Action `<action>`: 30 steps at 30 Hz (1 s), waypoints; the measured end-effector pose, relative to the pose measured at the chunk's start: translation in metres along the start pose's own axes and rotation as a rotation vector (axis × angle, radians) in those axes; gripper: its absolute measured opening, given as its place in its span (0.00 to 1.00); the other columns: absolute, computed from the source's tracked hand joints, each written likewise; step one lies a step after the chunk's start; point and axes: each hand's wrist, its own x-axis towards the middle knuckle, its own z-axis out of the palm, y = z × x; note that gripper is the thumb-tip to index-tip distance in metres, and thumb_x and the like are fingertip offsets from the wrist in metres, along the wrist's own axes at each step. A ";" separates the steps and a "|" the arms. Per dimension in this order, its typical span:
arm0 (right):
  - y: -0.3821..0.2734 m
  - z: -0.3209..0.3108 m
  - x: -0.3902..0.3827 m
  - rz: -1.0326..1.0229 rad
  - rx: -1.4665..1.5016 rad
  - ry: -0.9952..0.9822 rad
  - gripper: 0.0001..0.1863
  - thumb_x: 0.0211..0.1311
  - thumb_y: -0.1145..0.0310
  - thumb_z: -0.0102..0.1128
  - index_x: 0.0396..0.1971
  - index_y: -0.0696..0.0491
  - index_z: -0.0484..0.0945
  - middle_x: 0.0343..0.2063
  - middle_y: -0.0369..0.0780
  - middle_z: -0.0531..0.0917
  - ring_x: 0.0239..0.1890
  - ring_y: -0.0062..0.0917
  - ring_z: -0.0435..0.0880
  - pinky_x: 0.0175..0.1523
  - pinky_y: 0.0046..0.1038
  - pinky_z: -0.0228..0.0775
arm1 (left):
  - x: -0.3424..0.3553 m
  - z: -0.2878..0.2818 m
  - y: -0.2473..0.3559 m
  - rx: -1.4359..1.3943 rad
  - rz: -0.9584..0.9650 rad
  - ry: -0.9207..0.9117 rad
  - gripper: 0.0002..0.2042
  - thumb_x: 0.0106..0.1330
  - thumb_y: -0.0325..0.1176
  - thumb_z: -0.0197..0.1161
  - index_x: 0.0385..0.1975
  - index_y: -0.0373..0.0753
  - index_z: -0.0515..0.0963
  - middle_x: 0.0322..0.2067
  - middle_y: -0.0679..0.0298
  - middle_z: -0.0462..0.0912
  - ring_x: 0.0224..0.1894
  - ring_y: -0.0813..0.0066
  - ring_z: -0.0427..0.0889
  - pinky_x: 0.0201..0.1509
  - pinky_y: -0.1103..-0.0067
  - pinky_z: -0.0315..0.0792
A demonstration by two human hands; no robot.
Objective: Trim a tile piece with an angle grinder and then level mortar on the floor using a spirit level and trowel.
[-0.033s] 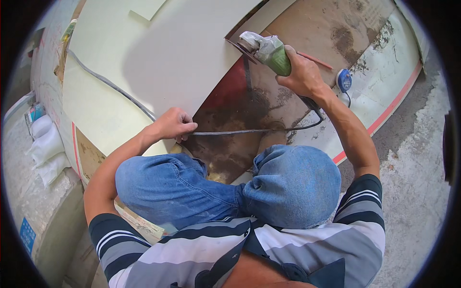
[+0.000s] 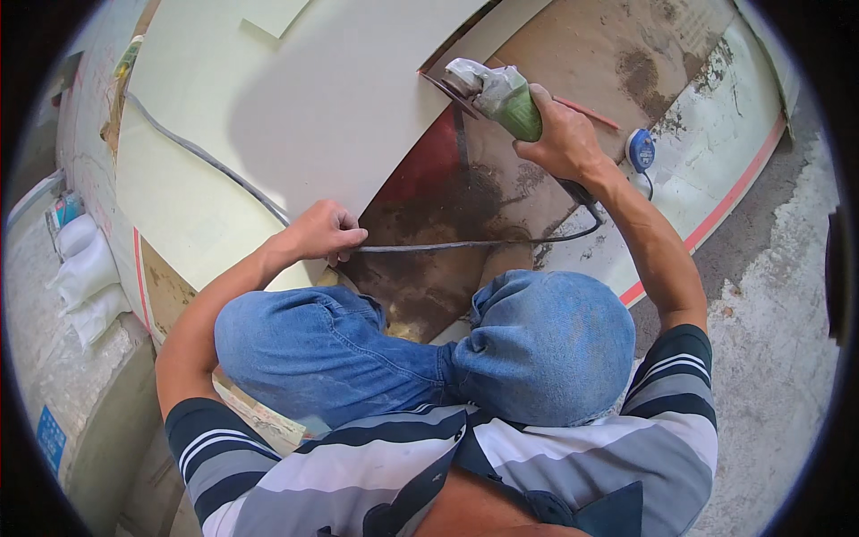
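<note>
Green grinder [image 2: 519, 112] fills right hand [image 2: 565, 139]; left hand [image 2: 320, 231] clasps and partly hides the cable [image 2: 438, 246].

The sheet [image 2: 206, 116] spreads left of the grinder [image 2: 519, 107] in the right hand [image 2: 565, 139], its disc [image 2: 445, 89] at the sheet's edge. The cord [image 2: 429, 246] runs leftward from the grinder past the left hand [image 2: 318, 231], then over the sheet. Just beyond the right hand, a stick [image 2: 589, 114] lies on cardboard [image 2: 573, 54]; bags [image 2: 87, 259] lie far left.

This looks like a makeshift workshop or work site: patchy grey concrete floor [image 2: 761, 385], large cream flat panel [image 2: 313, 107], dirt-stained brown sheeting [image 2: 573, 54], green handheld angle grinder [image 2: 517, 111].
</note>
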 end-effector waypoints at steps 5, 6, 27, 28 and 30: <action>-0.002 -0.003 0.002 -0.025 -0.012 0.027 0.39 0.40 0.60 0.65 0.55 0.57 0.64 0.34 0.55 0.80 0.38 0.47 0.80 0.45 0.40 0.72 | -0.001 -0.002 0.005 0.019 -0.002 0.014 0.15 0.62 0.37 0.57 0.20 0.31 0.78 0.15 0.61 0.79 0.15 0.77 0.79 0.19 0.80 0.74; -0.003 -0.004 0.003 -0.034 -0.006 0.038 0.38 0.39 0.60 0.65 0.54 0.57 0.64 0.33 0.55 0.80 0.38 0.48 0.80 0.46 0.41 0.71 | -0.002 -0.003 0.005 0.021 0.003 0.016 0.15 0.62 0.37 0.57 0.20 0.31 0.78 0.15 0.61 0.79 0.15 0.77 0.79 0.19 0.80 0.74; 0.022 -0.042 -0.065 0.226 1.119 0.384 0.26 0.47 0.58 0.62 0.45 0.58 0.72 0.33 0.43 0.81 0.32 0.30 0.82 0.37 0.30 0.75 | -0.015 -0.042 0.075 0.934 0.705 0.573 0.17 0.54 0.37 0.66 0.43 0.41 0.77 0.42 0.54 0.77 0.44 0.55 0.75 0.48 0.65 0.71; 0.019 -0.038 -0.057 0.263 1.418 0.346 0.24 0.51 0.56 0.60 0.43 0.58 0.73 0.35 0.42 0.81 0.32 0.27 0.82 0.37 0.30 0.75 | -0.009 -0.037 0.090 0.983 0.902 0.660 0.24 0.52 0.36 0.67 0.50 0.41 0.73 0.50 0.54 0.73 0.52 0.53 0.71 0.54 0.66 0.69; 0.008 -0.034 -0.057 0.225 1.737 0.371 0.26 0.58 0.49 0.53 0.43 0.58 0.74 0.30 0.42 0.82 0.26 0.27 0.81 0.33 0.29 0.75 | -0.007 -0.017 0.149 0.970 1.219 0.654 0.32 0.49 0.39 0.70 0.57 0.45 0.67 0.59 0.58 0.66 0.63 0.55 0.62 0.65 0.67 0.61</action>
